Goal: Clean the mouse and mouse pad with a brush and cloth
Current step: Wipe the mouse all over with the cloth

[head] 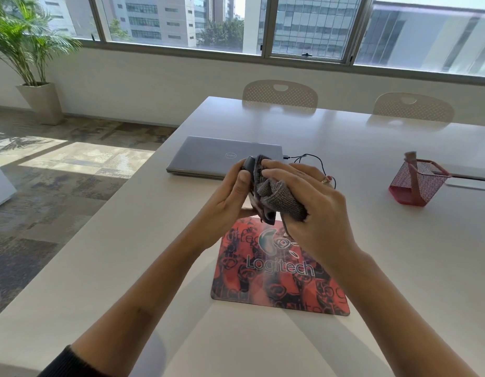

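Hands meet above the far edge of the mouse pad (pixel 279 270), which lies flat on the white counter (pixel 399 268). We see the left hand (pixel 227 194) curled round the dark mouse (pixel 249 163), lifting it clear of the pad, thumb along its near side. The right hand (pixel 309 197) grips a bunched grey cloth (pixel 276 194) and presses it against the mouse. A thin black cable (pixel 314 159) runs from behind the hands toward the closed grey laptop (pixel 222 156) beyond the pad. Well to the right of the pad stands a red mesh holder (pixel 418 186) with a brush (pixel 411 164) leaning in it.
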